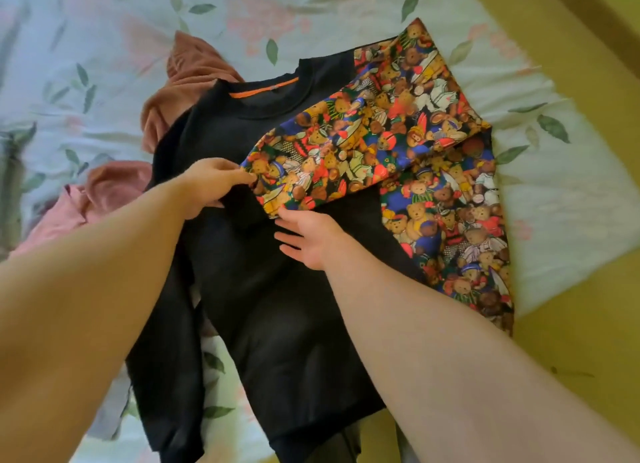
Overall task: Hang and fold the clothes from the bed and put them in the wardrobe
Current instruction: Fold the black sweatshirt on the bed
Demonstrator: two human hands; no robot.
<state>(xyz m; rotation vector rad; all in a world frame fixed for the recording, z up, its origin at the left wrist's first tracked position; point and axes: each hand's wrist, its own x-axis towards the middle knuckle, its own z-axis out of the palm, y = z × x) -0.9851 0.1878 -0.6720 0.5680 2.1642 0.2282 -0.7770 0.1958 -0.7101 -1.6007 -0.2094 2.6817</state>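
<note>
Nearest the camera, two bare forearms reach out over a black sweatshirt (263,307) spread face-up on the bed, its hem toward the person and its neck away. A plain black sleeve (166,324) lies along the garment's left side, and a bit of pale grey cloth (110,414) shows beside it at the lower left.

Midway up the chest the hands meet. The right hand (308,237) lies flat on the black front, fingers straight and spread apart, its fingertips just beside the end of the teddy-bear sleeve (363,140). The left hand (207,189) has its fingers curled together, pinching that sleeve's end. The sleeve is folded across the chest from the far right shoulder. More of the same bear print (460,220) runs down the sweatshirt's right edge.

Beyond the hands is the round collar (273,111) with an orange strip (265,88) inside the neck. Crumpled pink clothes lie to the left — one heap (183,82) partly under the shoulder, another (86,199) nearer the left forearm. All of it rests on a pale floral sheet (138,19), and a blurred yellow surface (571,341) borders the bed on the right.
</note>
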